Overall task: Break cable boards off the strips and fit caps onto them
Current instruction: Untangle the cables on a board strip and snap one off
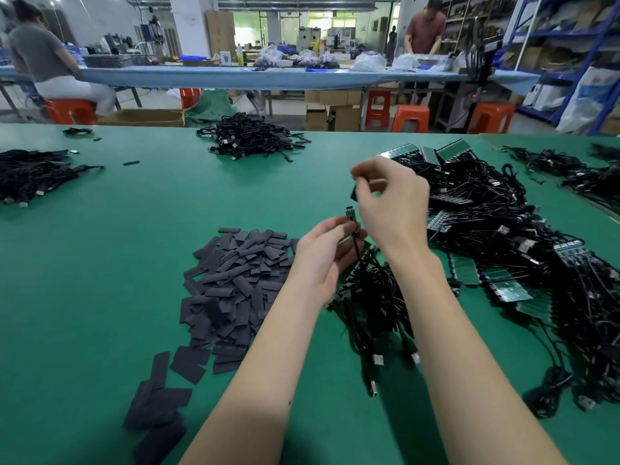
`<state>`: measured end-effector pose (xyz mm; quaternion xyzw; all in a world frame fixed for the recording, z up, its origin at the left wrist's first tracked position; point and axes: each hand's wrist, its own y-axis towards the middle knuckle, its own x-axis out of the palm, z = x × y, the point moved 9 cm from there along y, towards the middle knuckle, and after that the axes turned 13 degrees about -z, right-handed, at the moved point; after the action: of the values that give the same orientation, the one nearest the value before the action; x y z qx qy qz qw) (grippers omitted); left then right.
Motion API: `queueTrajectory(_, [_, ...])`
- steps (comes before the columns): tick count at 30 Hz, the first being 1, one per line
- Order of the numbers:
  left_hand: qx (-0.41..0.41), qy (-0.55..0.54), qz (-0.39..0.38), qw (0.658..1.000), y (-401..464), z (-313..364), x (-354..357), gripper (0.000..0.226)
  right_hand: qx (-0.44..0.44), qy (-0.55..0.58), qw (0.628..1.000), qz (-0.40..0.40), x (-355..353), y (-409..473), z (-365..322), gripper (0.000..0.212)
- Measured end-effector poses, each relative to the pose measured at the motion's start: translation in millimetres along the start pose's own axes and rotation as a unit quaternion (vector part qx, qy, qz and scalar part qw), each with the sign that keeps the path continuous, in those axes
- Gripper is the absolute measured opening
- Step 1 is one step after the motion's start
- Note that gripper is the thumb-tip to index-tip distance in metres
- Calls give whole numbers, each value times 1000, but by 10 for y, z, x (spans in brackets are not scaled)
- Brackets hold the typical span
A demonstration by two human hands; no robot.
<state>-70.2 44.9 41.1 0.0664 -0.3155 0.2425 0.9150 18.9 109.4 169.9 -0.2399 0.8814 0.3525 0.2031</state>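
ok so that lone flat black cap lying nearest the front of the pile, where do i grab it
Pinch the black cap by its two long edges, coming from straight above. It lies flat on the green table, mostly clear of the others, so its edges are free. A light squeeze would likely pop the flat sleeve open for the board.

the bench (pixel 100 280) wears a smooth, matt green mat. the caps (pixel 235 280) look like matt dark-grey flat sleeves. the cables (pixel 486 229) are glossy black plastic with shiny metal plugs (pixel 378 359).
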Motion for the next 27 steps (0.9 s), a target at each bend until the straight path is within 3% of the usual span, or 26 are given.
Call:
queueTrajectory(3, [6, 16, -24, 1000, -9, 43, 39, 17, 49, 55, 997, -5, -41, -130, 303, 16])
queueTrajectory(9, [12, 25, -37, 999, -20, 67, 48, 18, 110, 196, 967, -123, 130, -172, 578, 17])
queueTrajectory(14, [-5, 35, -80, 996, -44, 93, 104, 20, 113, 369, 899, -206, 190, -260, 695, 27])
queueTrajectory(21, [-30, 46, -120, 991, -101, 101, 161, 24, 122, 451, 854, -228, 228, -319, 755, 33])
queueTrajectory(27, [-30, 59, -101, 993, -98, 115, 116, 14, 148, 532, 821, -148, 213, -326, 827, 24])
